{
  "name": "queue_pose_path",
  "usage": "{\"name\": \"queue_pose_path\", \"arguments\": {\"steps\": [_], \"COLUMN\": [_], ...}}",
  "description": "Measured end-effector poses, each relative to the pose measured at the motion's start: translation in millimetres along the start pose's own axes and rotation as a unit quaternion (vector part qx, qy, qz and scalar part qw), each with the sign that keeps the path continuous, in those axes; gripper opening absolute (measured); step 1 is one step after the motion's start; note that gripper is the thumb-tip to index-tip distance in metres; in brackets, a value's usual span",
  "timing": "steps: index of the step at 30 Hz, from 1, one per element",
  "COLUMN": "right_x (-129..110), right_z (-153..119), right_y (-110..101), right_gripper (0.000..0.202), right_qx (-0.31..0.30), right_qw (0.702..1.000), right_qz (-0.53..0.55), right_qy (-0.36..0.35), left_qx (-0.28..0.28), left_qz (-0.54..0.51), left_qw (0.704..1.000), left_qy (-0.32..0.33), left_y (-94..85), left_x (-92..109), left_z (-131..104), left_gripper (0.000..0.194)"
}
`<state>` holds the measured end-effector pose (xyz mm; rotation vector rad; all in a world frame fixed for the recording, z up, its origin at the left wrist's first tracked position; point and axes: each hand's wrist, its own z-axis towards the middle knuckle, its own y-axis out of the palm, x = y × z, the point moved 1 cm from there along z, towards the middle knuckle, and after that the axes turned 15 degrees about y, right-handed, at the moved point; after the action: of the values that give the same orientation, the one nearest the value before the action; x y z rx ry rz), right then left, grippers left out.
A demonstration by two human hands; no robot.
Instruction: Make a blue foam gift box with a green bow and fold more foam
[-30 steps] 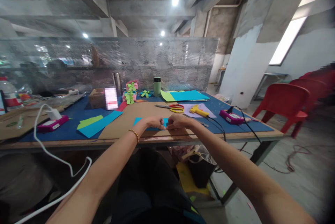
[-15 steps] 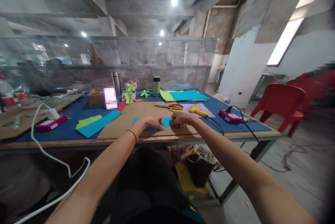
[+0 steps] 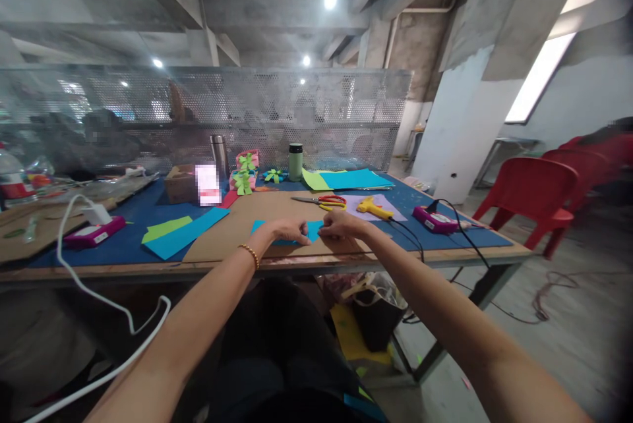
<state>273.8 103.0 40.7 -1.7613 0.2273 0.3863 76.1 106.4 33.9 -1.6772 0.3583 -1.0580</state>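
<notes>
A strip of blue paper [image 3: 313,230] lies on the brown cardboard sheet [image 3: 237,238] near the table's front edge. My left hand [image 3: 293,230], a beaded bracelet on its wrist, rests over the strip with fingers curled and thumb pressed down on it. At the strip's right end, my right hand [image 3: 337,224] is closed, its fingertips pinching the paper's edge. The hands cover part of the strip. Just beyond my right hand lie scissors [image 3: 326,201] with red and yellow handles. A yellow glue gun [image 3: 374,208] sits on purple paper [image 3: 352,203] to the right.
Blue and green paper [image 3: 356,179] lies at the back, beside a green bottle [image 3: 295,163]. More blue paper [image 3: 188,232] is at left. Pink pieces with green bows [image 3: 243,180] stand near a cardboard box [image 3: 179,184]. Purple power strips [image 3: 435,219] with cables sit at both sides.
Both hands stay almost in place on the blue paper. My right hand has shifted very slightly left; the view has barely moved.
</notes>
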Motion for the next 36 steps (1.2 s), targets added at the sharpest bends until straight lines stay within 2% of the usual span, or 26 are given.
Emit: {"name": "queue_pose_path", "arguments": {"steps": [4, 8, 12, 14, 16, 19, 21, 25, 28, 33, 36], "right_x": [-4.0, 5.3, 8.5, 4.5, -0.8, -5.8, -5.6, -1.3, -1.1, -6.4, -7.5], "right_z": [-0.1, 0.3, 0.8, 2.0, 3.9, 7.3, 9.6, 11.9, 10.1, 2.9, 0.8], "right_y": [-3.2, -9.1, -4.9, -0.3, 3.1, 3.9, 3.7, 6.5, 8.2, 5.4, 4.3], "right_gripper": [0.020, 0.022, 0.019, 0.023, 0.029, 0.030, 0.029, 0.034, 0.035, 0.034, 0.036], "right_qx": [0.012, 0.053, 0.121, 0.121, 0.090, 0.050, 0.047, 0.063, 0.066, 0.067, 0.068], "right_qw": [0.998, 0.996, 0.989, 0.987, 0.986, 0.984, 0.984, 0.984, 0.982, 0.980, 0.978], "right_qz": [-0.049, -0.070, -0.082, -0.102, -0.137, -0.169, -0.169, -0.167, -0.174, -0.188, -0.194], "right_qy": [0.033, 0.036, 0.004, -0.020, -0.030, -0.022, -0.016, -0.018, -0.021, -0.021, -0.020], "left_qx": [-0.001, -0.003, -0.010, -0.006, 0.028, 0.139, 0.151, 0.138, 0.153, 0.211, 0.232], "left_qz": [0.005, 0.018, 0.017, 0.025, 0.056, 0.166, 0.250, 0.355, 0.367, 0.320, 0.305], "left_qw": [1.000, 1.000, 1.000, 1.000, 0.998, 0.975, 0.952, 0.916, 0.908, 0.916, 0.918], "left_qy": [0.001, -0.001, -0.006, -0.018, -0.016, 0.041, 0.090, 0.128, 0.131, 0.117, 0.100], "left_y": [-0.4, -2.0, -3.5, -0.7, 6.1, 21.9, 34.4, 52.8, 60.9, 72.0, 73.8], "left_x": [1.7, 4.3, 7.2, 9.0, 12.4, 22.0, 29.0, 37.1, 38.5, 38.2, 38.5], "left_z": [-0.8, -2.2, -4.2, -6.1, -9.6, -17.9, -23.6, -31.9, -39.1, -54.3, -55.0], "left_gripper": [0.034, 0.031, 0.029, 0.030, 0.035, 0.036, 0.022, 0.026, 0.023, 0.025, 0.024]}}
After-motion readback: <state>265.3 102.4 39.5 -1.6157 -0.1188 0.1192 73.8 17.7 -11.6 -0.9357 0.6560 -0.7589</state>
